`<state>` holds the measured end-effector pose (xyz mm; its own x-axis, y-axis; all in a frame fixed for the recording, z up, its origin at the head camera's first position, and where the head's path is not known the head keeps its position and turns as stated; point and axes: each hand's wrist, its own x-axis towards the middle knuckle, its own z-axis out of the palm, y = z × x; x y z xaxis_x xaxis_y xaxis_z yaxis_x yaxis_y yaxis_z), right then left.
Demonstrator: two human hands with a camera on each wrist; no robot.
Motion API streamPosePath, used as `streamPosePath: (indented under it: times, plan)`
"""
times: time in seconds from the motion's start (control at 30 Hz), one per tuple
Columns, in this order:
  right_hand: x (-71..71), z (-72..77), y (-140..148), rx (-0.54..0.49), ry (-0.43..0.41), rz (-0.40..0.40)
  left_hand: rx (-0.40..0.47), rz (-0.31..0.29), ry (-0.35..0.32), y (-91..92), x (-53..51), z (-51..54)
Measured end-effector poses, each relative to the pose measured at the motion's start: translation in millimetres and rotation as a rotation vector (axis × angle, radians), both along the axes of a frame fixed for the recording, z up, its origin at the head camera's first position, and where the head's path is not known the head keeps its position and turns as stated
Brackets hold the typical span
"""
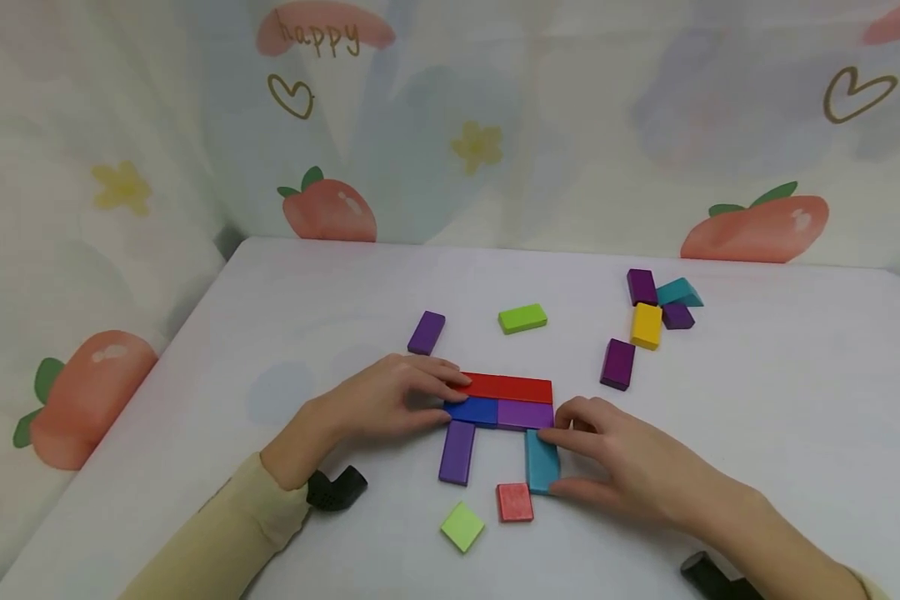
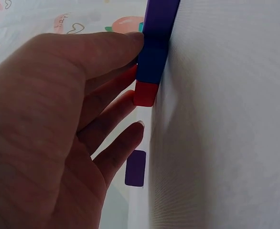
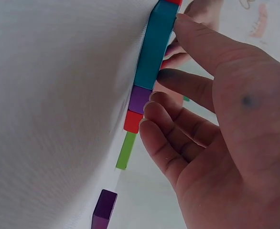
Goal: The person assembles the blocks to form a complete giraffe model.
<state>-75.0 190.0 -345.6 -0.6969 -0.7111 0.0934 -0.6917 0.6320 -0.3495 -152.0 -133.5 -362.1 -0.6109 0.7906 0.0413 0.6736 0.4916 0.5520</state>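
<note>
Head view has the left hand point(image 1: 390, 396), fingers loosely extended, touching the red bar point(image 1: 508, 388) and blue block point(image 1: 476, 412), and the right hand point(image 1: 626, 462), thumb and forefinger parted, touching a teal block point(image 1: 542, 462) just beside a pink square block point(image 1: 514, 503), white tabletop point(image 1: 217, 425) stretching wide toward its left edge.

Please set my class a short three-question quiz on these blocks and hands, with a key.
1. Open question: The right hand touches one block with its thumb. Which colour is that block?
2. True or false: In the head view, the red bar lies nearer the person than the blue block.
3. Fill in: Touching the right end of the blue block is a ___ block.

Key:
1. Teal: the teal block.
2. False: the red bar lies beyond it.
3. Purple.
</note>
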Motion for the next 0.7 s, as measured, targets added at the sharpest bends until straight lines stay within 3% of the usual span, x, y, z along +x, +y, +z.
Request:
streamPosePath:
  times: [0.23, 0.5, 0.7]
  plan:
    - [0.7, -0.3, 2.2, 0.001, 0.006, -0.011, -0.015, 0.006, -0.021, 2.1, 1.0, 1.2]
    - [0.1, 1.9, 2.1, -0.011, -0.012, -0.124, -0.025, 0.019, -0.019, 3.3, 3.2, -0.4]
    - [-9.5, 2.6, 1.5, -0.055, -0.034, -0.160, -0.009, 0.014, -0.005, 2.2, 1.0, 0.0]
